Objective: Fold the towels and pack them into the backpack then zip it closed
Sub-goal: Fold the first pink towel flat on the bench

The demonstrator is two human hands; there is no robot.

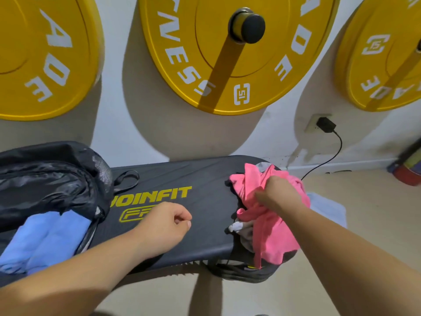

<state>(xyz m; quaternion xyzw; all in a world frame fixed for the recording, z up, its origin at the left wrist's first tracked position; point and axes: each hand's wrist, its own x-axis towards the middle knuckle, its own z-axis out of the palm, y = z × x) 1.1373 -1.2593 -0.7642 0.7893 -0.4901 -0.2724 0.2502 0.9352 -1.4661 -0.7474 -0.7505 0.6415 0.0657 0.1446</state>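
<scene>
Black padded desk runs L to R along a white wall. Open black backpack lies on its L end, w/ a light blue towel folded inside the mouth. A thin black strap loops out onto the desk just beside the bag.

R end of the desk: crumpled pink towel on top of a heap, grey cloth showing under it, part hanging over the near edge. Right hand is on top of the pink towel, fingers curled into the fabric & gripping it. Left hand rests mid-desk, between bag and heap, touching neither. Its fingers are curled in, thumb against forefinger, nothing seen in them.

On the floor beyond the heap is a pale towel, partly hidden by the pink one and the right arm.

On the wall are 3 yellow weight plates: centre one on a peg w/ black end cap, others at L and R, both cut by the frame. Black charger sits in a wall socket, w/ its cable dropping behind the desk end. Rolled mats lie far R on the floor.

Writing: yellow "JOINFIT" on the desk, first letter part covered by the bag. The logo below it is half under the left hand, and only "FF" reads. The plates show white "NESS", "ADE" and a boxed "15".
</scene>
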